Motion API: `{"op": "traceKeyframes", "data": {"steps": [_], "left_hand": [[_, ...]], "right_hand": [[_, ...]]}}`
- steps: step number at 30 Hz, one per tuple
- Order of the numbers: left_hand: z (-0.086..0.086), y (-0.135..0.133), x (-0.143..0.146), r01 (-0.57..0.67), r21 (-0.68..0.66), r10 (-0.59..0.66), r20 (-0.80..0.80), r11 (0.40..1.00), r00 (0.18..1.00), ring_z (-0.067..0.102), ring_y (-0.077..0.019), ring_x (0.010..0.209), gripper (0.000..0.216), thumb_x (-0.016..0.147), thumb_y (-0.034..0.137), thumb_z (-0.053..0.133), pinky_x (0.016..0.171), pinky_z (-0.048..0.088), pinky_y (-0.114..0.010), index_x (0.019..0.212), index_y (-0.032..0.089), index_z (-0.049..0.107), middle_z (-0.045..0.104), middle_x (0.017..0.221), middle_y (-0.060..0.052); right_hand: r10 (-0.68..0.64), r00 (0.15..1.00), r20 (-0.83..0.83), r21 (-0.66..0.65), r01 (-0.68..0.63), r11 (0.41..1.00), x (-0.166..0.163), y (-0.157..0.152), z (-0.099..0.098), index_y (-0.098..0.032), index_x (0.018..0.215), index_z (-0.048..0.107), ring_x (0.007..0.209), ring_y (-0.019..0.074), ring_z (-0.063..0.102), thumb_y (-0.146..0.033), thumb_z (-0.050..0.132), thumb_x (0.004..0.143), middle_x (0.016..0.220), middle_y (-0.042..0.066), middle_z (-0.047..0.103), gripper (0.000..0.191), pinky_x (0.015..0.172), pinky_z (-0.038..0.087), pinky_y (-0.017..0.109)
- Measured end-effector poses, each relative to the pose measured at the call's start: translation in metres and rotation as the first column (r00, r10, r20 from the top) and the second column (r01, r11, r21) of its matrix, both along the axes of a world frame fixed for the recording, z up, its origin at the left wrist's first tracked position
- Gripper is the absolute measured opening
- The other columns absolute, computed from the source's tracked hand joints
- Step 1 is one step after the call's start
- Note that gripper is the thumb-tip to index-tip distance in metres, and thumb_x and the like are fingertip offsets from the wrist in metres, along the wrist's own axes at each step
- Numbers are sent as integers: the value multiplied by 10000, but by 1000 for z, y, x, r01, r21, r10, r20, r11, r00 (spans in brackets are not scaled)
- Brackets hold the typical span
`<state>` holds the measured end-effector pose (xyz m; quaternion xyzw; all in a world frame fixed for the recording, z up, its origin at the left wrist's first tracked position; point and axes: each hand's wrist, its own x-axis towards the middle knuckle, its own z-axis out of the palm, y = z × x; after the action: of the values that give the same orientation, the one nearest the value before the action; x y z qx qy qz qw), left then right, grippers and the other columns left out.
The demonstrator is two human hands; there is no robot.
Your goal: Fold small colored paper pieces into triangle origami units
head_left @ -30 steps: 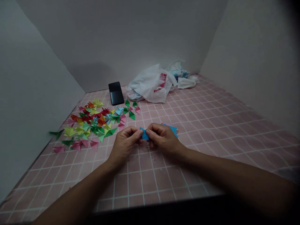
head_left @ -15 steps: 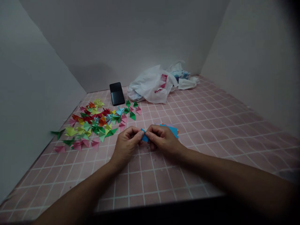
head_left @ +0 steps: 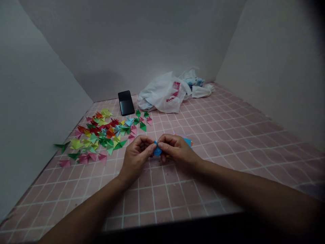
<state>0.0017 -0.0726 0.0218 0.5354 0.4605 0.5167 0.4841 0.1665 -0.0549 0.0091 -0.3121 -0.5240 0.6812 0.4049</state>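
Currently, your left hand [head_left: 136, 157] and right hand [head_left: 177, 149] both grasp a small blue folded paper piece [head_left: 157, 151], pinched between the fingertips and thumbs above the pink grid mat [head_left: 203, 189]. A stack of coloured paper [head_left: 188, 141] lies just beyond your right hand. Folded paper triangles [head_left: 101, 135] lie scattered to the left, and a black smartphone [head_left: 126, 102] and white plastic bag [head_left: 162, 95] sit farther off.

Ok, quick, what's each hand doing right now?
Left hand: closed, pinching a piece of blue paper.
Right hand: closed, pinching the same paper from the other side.
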Motion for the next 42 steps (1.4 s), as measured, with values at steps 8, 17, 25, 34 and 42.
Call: {"op": "traceKeyframes", "data": {"steps": [8,17,25,34,42], "left_hand": [[2,1,1,-8,-5,9,39,1000,999,594,-109,671,173,740,259,779,639,490,-220,809,177,643,627,741,23],[-3,2,-2,-19,30,20,-29,999,999,610,-120,691,110,758,230,759,669,498,-234,788,175,668,647,746,8],[-2,2,-2,-11,46,14,-59,999,998,599,-115,688,92,775,226,745,667,495,-229,783,179,667,633,740,14],[-4,3,-2,-23,44,25,-56,999,998,596,-111,682,102,766,226,752,657,490,-222,789,173,669,641,737,13],[-4,3,-1,-16,66,20,-48,998,999,596,-106,682,99,761,215,748,648,490,-218,800,174,668,641,744,17]], "right_hand": [[9,1000,10,3,-9,1000,1,1,1,-182,798,587,492,80,519,-377,640,863,582,-43,567,213,494,401,202],[-17,998,60,58,14,998,0,1,2,-191,812,576,495,84,511,-336,610,872,565,-52,544,160,492,389,206],[-5,998,56,27,3,1000,0,2,0,-185,803,567,485,85,513,-323,575,900,545,-47,552,168,487,381,202],[-35,990,135,72,25,997,-2,1,4,-191,768,539,472,85,493,-278,537,899,524,-54,533,158,478,372,202],[-45,990,134,74,35,997,-4,1,1,-195,756,527,466,86,491,-320,548,877,529,-60,521,176,469,377,203]]}}
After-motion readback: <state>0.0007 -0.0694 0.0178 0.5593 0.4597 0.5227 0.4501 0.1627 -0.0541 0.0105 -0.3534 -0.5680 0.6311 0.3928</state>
